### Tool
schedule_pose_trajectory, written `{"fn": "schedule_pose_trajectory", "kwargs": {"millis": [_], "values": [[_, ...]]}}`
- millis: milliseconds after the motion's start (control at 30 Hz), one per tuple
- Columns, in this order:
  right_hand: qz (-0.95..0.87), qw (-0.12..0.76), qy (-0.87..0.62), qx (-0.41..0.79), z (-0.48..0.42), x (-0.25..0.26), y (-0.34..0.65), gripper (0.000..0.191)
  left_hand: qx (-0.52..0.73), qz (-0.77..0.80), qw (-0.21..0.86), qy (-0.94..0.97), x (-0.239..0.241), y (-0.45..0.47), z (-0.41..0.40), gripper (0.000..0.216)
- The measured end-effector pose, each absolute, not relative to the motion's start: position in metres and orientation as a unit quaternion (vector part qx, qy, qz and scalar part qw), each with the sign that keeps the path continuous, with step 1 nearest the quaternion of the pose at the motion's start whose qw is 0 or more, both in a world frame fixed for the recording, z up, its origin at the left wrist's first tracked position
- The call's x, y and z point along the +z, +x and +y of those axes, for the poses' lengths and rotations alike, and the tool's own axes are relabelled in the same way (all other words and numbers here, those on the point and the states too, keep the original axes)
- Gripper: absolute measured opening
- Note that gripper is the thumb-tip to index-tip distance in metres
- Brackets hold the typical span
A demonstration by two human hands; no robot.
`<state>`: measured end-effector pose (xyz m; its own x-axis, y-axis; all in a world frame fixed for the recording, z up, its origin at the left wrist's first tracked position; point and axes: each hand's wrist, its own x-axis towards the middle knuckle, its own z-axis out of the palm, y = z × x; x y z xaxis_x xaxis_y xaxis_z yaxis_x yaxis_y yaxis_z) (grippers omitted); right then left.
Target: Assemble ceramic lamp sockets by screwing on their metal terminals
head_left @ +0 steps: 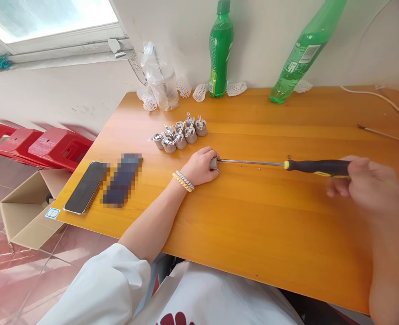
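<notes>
My left hand (201, 166), with beaded bracelets at the wrist, is closed around a small grey-brown round fitting (213, 163) on the table. My right hand (371, 180), partly blurred, grips the black and yellow handle of a long screwdriver (316, 167). The screwdriver lies almost level, its tip at the fitting in my left hand. Beyond my left hand stands a cluster of several similar grey-brown fittings (181, 139) with metal strips on top. Near the screwdriver shaft lie a small screw (289, 156) and another tiny metal piece (259, 169).
Two green bottles (221, 54) (294, 63), a clear plastic cup in a bag (163, 85) and white foam nets (236, 88) line the wall. A phone (84, 188) and a pixelated dark object (123, 180) lie left. A cardboard box (26, 216) and red stools (55, 145) stand beyond the table.
</notes>
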<state>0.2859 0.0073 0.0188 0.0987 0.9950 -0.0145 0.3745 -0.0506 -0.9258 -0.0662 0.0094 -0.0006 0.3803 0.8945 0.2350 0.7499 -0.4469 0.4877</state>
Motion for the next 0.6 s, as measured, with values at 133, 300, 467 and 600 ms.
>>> {"fn": "schedule_pose_trajectory", "kwargs": {"millis": [133,300,467,600], "values": [[-0.555,0.388,-0.597,0.43,0.011,0.017,0.294,0.067,0.247,0.5,0.152,0.816,-0.002,-0.067,0.01,0.026],[-0.501,0.461,-0.507,0.528,0.009,0.022,0.286,0.039,0.262,0.485,0.153,0.82,-0.003,-0.069,0.01,0.026],[-0.544,0.452,-0.568,0.422,0.004,0.019,0.283,0.032,0.274,0.466,0.164,0.825,-0.002,-0.071,0.009,0.026],[-0.578,0.449,-0.533,0.424,0.002,0.021,0.286,0.043,0.281,0.449,0.177,0.829,-0.004,-0.072,0.01,0.027]]}}
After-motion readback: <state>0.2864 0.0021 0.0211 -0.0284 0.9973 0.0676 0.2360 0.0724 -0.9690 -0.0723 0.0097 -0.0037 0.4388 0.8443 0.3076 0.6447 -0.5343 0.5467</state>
